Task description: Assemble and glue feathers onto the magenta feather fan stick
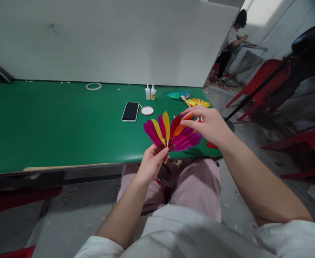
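A fan of magenta, yellow, red and orange feather-like pieces spreads out above the table's front edge. My left hand pinches it at its base, thumb in front. At the fan's upper right, my right hand has thumb and fingers closed round the tip of an orange piece. Behind the right hand lie a yellow and orange fan and a green and blue one. Part of the yellow fan is hidden by that hand.
On the green table are a phone, a small round white dish, two small bottles and a white ring. A white panel stands behind. Red chairs and a seated person are at the right.
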`<state>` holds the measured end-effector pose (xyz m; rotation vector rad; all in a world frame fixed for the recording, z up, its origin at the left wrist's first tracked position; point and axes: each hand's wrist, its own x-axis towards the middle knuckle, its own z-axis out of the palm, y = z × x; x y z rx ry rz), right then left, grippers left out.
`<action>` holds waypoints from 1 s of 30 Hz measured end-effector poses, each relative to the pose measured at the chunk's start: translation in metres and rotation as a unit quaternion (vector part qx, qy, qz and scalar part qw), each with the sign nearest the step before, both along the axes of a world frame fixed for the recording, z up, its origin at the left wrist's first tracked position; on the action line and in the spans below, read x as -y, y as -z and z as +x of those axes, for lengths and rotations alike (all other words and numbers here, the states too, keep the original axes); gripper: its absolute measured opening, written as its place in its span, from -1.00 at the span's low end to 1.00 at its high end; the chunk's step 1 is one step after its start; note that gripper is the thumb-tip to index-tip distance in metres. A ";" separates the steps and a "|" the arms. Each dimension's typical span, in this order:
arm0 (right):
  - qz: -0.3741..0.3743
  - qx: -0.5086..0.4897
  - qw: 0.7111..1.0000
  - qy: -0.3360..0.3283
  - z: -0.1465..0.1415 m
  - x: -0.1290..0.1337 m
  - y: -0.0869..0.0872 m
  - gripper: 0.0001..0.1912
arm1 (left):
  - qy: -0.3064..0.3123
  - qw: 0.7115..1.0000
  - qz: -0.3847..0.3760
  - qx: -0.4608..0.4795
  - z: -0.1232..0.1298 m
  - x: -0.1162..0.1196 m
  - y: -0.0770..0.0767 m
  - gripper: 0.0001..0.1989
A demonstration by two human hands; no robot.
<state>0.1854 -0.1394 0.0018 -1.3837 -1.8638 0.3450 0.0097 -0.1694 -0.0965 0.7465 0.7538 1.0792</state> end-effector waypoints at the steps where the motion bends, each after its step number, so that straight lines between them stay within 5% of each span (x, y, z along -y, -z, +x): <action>1: -0.012 -0.023 1.000 0.001 0.004 0.000 -0.004 -0.89 | -0.001 1.000 0.002 -0.004 0.000 0.000 0.001 -0.79; 8: -0.025 -0.108 0.991 0.075 0.026 -0.008 -0.023 -0.79 | 0.006 1.000 0.009 -0.009 -0.003 0.000 0.002 -0.75; 18: -0.159 -0.059 0.985 0.010 0.009 -0.014 -0.015 -0.77 | 0.023 1.000 0.005 -0.008 -0.002 0.000 0.002 -0.74; 30: -0.207 -0.085 0.975 -0.013 0.002 -0.012 -0.008 -0.82 | 0.024 1.000 0.006 -0.003 -0.001 -0.002 0.002 -0.75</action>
